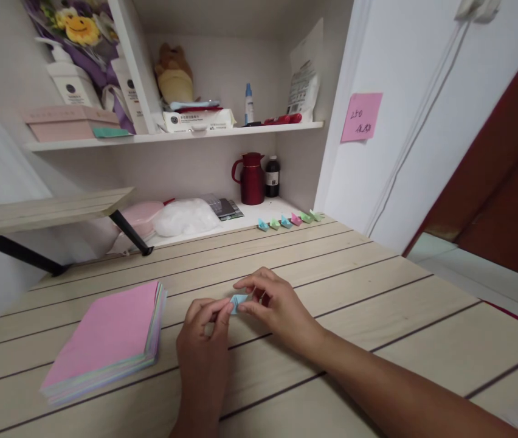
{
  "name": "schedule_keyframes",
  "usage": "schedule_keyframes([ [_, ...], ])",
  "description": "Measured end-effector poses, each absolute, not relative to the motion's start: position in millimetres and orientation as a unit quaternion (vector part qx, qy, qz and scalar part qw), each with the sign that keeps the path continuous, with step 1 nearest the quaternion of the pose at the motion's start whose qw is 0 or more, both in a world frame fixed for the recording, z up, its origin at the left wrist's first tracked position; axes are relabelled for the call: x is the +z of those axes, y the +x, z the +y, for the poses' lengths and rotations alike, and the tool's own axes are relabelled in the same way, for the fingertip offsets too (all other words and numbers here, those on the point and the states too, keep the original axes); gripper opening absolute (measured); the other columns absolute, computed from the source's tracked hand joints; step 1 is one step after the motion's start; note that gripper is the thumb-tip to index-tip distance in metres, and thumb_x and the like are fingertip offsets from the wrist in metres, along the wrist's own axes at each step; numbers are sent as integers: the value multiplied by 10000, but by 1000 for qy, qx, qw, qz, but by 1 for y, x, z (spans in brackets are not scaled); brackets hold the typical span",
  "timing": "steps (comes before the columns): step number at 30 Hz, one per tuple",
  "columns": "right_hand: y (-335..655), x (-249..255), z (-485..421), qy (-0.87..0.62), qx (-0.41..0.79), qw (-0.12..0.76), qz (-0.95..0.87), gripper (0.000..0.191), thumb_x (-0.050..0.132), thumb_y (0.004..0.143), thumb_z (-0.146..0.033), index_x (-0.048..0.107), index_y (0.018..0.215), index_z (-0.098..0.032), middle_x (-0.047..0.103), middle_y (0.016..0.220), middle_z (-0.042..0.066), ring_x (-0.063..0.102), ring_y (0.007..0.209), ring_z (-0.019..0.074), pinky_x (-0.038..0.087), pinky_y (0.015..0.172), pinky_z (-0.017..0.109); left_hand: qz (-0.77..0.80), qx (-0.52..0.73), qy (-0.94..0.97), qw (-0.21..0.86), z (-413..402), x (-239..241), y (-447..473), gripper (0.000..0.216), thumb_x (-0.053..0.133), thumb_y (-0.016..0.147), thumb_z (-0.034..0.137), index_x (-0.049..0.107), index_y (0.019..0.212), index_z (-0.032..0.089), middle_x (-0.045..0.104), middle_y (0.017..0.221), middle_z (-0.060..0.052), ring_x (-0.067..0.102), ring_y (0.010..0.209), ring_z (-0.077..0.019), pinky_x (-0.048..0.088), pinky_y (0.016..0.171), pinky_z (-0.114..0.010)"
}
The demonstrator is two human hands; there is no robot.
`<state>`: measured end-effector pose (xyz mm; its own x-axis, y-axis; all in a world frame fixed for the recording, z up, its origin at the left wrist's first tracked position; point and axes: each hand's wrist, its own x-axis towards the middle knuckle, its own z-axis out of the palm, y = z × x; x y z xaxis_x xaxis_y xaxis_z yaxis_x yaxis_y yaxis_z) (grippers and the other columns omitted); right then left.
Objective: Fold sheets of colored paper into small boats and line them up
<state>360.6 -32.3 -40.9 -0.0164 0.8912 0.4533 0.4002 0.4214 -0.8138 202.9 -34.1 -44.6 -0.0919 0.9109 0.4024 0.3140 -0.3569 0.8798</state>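
Observation:
A small piece of folded light-blue paper [238, 302] is held low over the table between my two hands. My left hand [206, 328] pinches its left end between thumb and fingers. From the right, my right hand [277, 302] reaches around the other end; its thumb lies against the paper, while the index finger arches above it. My curled right fingers partly hide that end of the paper. Left of my hands lies a thick stack of coloured paper [104, 334], with a pink sheet on top.
Along the table's back edge stands a row of small folded paper boats [286, 221] in blue, green and pink. Behind them are a red jug [252, 179] and a dark bottle [272, 176]. A raised wooden shelf [49, 210] on black legs stands at the left.

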Motion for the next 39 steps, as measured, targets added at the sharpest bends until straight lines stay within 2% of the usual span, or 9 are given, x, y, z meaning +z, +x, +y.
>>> schedule_keyframes([
  [5, 360, -42, -32, -483, 280, 500, -662, 91, 696, 778, -115, 731, 787, -198, 592, 782, 5, 547, 744, 138, 408, 662, 259, 500, 541, 616, 279, -36, -44, 206, 153, 687, 750, 395, 746, 790, 260, 676, 852, -20, 597, 802, -195, 430, 749, -294],
  [7, 360, -43, -30, -480, 341, 512, -625, 56, 702, 770, -159, 706, 717, -177, 598, 730, 3, 541, 710, 136, 391, 651, 264, 507, 551, 586, 310, -35, -46, 206, 248, 673, 764, 445, 738, 904, 251, 675, 847, -19, 595, 761, -183, 430, 720, -291],
  [10, 362, -45, -25, -469, 497, 532, -501, 179, 749, 737, -304, 654, 703, -156, 592, 620, -10, 518, 593, 118, 387, 612, 266, 521, 574, 526, 350, -33, -49, 204, 391, 630, 791, 528, 679, 1046, 235, 646, 733, 5, 577, 681, -168, 416, 665, -277],
  [15, 365, -46, -20, -437, 613, 552, -359, 384, 860, 588, -420, 650, 744, -138, 592, 558, -16, 523, 525, 98, 412, 567, 245, 522, 568, 552, 318, -33, -48, 203, 312, 630, 786, 531, 680, 753, 225, 603, 682, 0, 529, 649, -168, 388, 648, -280],
  [21, 363, -43, -23, -402, 638, 551, -358, 379, 872, 600, -421, 666, 734, -132, 584, 561, -20, 508, 528, 79, 404, 559, 218, 504, 549, 565, 354, -35, -44, 207, 283, 669, 747, 504, 757, 792, 239, 632, 813, -28, 553, 749, -196, 409, 734, -307],
  [26, 362, -43, -22, -422, 621, 548, -368, 389, 865, 602, -439, 669, 739, -133, 588, 582, -13, 488, 536, 84, 386, 564, 229, 507, 560, 554, 350, -34, -48, 207, 322, 666, 746, 537, 774, 831, 245, 607, 796, -17, 538, 746, -188, 415, 748, -309],
  [30, 363, -47, -20, -436, 571, 550, -426, 306, 783, 708, -419, 658, 757, -145, 577, 619, -12, 473, 556, 95, 381, 588, 248, 497, 547, 560, 375, -32, -53, 208, 336, 677, 737, 551, 775, 803, 237, 596, 786, -14, 519, 711, -175, 400, 690, -293],
  [34, 366, -48, -22, -489, 360, 538, -585, 150, 652, 837, -305, 685, 761, -180, 592, 731, 14, 531, 680, 145, 419, 661, 287, 504, 554, 525, 404, -32, -52, 209, 400, 661, 730, 609, 765, 770, 225, 584, 761, -12, 503, 716, -178, 389, 697, -289],
  [39, 368, -45, -31, -476, 139, 462, -735, 178, 544, 934, -216, 717, 896, -227, 619, 861, 44, 586, 786, 166, 455, 737, 302, 530, 511, 502, 453, -34, -47, 206, 472, 671, 685, 670, 723, 669, 200, 592, 705, 3, 493, 712, -170, 372, 724, -284],
])
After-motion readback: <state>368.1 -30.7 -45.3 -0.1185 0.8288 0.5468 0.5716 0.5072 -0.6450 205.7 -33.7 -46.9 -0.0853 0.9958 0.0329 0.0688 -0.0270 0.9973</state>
